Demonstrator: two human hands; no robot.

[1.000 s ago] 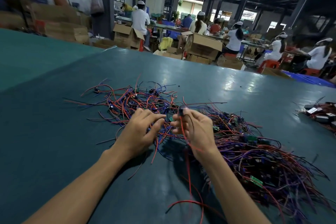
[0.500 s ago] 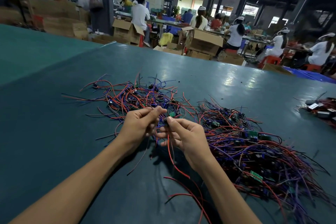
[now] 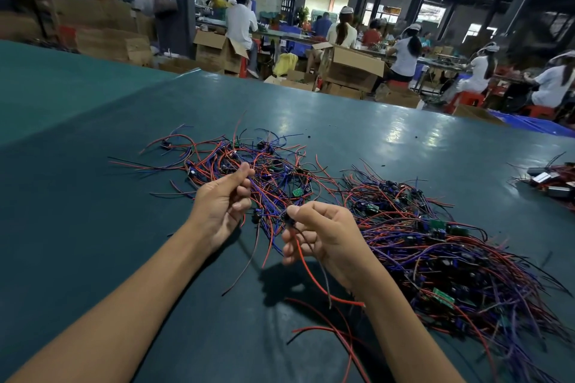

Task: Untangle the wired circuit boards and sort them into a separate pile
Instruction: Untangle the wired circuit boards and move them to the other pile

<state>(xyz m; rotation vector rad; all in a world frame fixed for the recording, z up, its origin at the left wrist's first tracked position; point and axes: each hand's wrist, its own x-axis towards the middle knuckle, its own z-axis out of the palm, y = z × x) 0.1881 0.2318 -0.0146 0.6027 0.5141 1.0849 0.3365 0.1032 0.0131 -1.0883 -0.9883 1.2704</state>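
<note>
Circuit boards (image 3: 437, 224) trailing red, blue and black wires lie in two heaps on the green worktop (image 3: 93, 227). A loose heap (image 3: 264, 158) sits just beyond the left fingers (image 3: 245, 170), and a dense heap (image 3: 451, 261) begins just beside the right fingers (image 3: 298, 211) and spreads away to their right.

Both hands hover between the heaps, most likely so one unit can be drawn free without dragging its neighbours. The left hand (image 3: 222, 205) pinches a few strands (image 3: 264, 196) between thumb and curled fingers, apparently to anchor the tangle. The right hand (image 3: 326, 233) pinches a small dark piece (image 3: 287, 217), probably a board though too small to tell. A red wire (image 3: 311, 270) and a darker one hang below its fingers. The strands run fairly straight from one pinch to the other, which suggests a pulling-apart step. The dense heap, its wires lying more one way, reads as the sorted pile.

Counted:
- two hands
- two heaps
- one unit in hand
- a third small cluster (image 3: 550, 179), well off to the right of the right fingers

A few loose red wires (image 3: 323, 333) lie nearer the body than the fingers. Five or so green boards show. The rest are buried, so no full count is possible.
</note>
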